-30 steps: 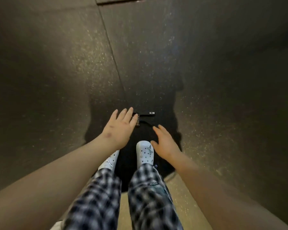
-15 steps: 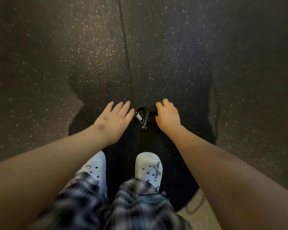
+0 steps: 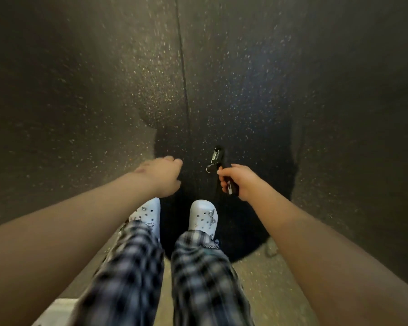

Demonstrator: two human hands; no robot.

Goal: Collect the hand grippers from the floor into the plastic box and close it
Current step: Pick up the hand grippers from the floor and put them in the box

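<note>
A black hand gripper (image 3: 218, 158) with a silver coil spring is lifted off the dark speckled floor. My right hand (image 3: 239, 182) grips its handles, spring end pointing away from me. To the left of it, my left hand (image 3: 164, 176) hangs with loosely curled fingers and holds nothing. The plastic box is not in view.
The floor is dark rubber matting with pale flecks and a seam (image 3: 183, 78) running away from me. My two white clogs (image 3: 203, 216) and checked trousers stand just below the hands. A pale edge (image 3: 59, 307) shows at the bottom left.
My right hand closed round the hand gripper on the floor and has lifted it up and to the right. My left hand drew back and its fingers curled.
</note>
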